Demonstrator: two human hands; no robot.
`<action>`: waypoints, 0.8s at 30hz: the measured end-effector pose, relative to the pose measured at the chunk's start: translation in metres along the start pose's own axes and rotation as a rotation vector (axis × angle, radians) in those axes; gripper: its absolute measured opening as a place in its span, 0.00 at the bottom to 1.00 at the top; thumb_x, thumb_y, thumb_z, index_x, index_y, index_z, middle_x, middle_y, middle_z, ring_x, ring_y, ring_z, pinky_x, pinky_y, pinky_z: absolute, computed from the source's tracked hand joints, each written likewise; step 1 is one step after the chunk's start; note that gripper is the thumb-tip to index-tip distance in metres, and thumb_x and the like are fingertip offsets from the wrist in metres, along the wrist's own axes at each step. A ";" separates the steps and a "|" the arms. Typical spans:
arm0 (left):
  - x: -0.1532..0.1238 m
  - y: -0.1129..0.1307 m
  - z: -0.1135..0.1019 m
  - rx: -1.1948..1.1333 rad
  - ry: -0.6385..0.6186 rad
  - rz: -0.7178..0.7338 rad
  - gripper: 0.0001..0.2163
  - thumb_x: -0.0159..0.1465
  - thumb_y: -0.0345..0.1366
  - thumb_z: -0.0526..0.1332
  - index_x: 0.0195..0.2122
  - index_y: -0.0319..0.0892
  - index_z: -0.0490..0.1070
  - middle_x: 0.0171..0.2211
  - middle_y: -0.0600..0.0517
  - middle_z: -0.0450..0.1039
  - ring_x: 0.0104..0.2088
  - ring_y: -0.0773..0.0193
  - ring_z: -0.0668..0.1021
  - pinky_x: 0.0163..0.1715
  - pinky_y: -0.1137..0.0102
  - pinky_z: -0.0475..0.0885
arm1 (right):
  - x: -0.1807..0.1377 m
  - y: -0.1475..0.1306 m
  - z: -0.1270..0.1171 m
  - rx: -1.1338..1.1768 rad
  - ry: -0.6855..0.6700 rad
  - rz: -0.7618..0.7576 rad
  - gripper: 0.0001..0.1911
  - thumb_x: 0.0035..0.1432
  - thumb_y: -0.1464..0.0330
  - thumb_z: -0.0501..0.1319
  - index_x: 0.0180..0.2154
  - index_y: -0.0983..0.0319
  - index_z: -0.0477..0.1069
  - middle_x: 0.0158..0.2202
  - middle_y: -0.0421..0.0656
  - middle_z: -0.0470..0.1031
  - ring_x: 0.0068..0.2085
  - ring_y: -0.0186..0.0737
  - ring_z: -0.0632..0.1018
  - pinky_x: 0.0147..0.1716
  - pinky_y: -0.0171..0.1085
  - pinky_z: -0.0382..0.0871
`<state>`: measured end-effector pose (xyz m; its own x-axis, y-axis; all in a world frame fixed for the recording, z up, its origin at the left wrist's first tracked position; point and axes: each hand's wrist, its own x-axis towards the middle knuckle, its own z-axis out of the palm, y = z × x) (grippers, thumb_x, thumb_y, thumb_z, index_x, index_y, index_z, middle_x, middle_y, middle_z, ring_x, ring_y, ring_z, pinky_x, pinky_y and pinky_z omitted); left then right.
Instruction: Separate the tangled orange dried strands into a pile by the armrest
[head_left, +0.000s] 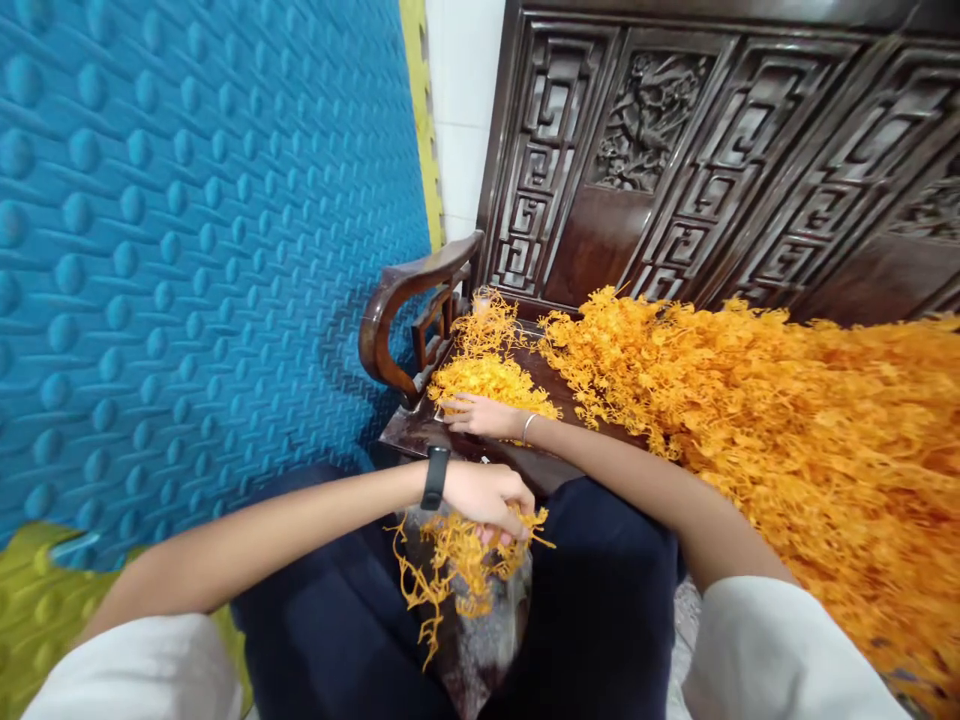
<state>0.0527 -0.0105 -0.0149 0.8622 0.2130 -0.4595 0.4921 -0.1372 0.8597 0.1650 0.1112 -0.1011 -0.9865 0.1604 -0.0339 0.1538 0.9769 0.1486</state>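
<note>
My left hand (pixel 491 497), with a dark band on the wrist, is closed around a loose bunch of yellow-orange stringy pieces (pixel 457 560). The thin branching strands dangle between my knees. Farther forward, my right hand (pixel 480 415) reaches across to the left, its fingers extended at the near edge of a small yellow heap (pixel 491 378) of similar pieces. Some of its fingertips are partly lost against the heap, and I see nothing gripped in them. The heap lies on a dark wooden seat (pixel 551 375).
A much larger orange heap (pixel 810 400) spreads over the right side. The seat has a curved wooden armrest (pixel 386 320) on its left and a tall carved backrest (pixel 592 230) behind. Blue foam matting (pixel 187 250) covers the floor at left, with a yellow-green section (pixel 37 600) nearby.
</note>
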 end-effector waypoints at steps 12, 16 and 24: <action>0.040 -0.081 0.006 -0.119 -0.008 -0.054 0.06 0.57 0.29 0.56 0.23 0.39 0.63 0.17 0.58 0.70 0.14 0.73 0.67 0.19 0.76 0.66 | -0.040 -0.012 -0.002 0.111 0.079 0.124 0.13 0.56 0.72 0.53 0.39 0.65 0.74 0.58 0.51 0.62 0.62 0.49 0.57 0.58 0.50 0.51; 0.041 -0.091 -0.005 -0.172 0.006 -0.025 0.08 0.56 0.36 0.59 0.23 0.40 0.63 0.18 0.56 0.71 0.13 0.73 0.67 0.18 0.75 0.64 | -0.046 -0.013 -0.005 0.166 0.117 0.271 0.14 0.54 0.73 0.54 0.40 0.63 0.75 0.60 0.50 0.59 0.62 0.51 0.54 0.58 0.53 0.50; 0.028 -0.059 -0.030 -0.287 0.065 0.107 0.11 0.56 0.44 0.57 0.31 0.40 0.65 0.23 0.53 0.73 0.16 0.72 0.66 0.20 0.74 0.61 | -0.056 -0.028 -0.064 0.390 0.469 0.505 0.11 0.58 0.73 0.54 0.37 0.61 0.75 0.53 0.48 0.68 0.54 0.44 0.67 0.53 0.51 0.56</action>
<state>0.0437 0.0330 -0.0717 0.8931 0.2751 -0.3560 0.3370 0.1150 0.9344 0.2119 0.0663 -0.0400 -0.6996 0.6063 0.3782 0.5129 0.7945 -0.3251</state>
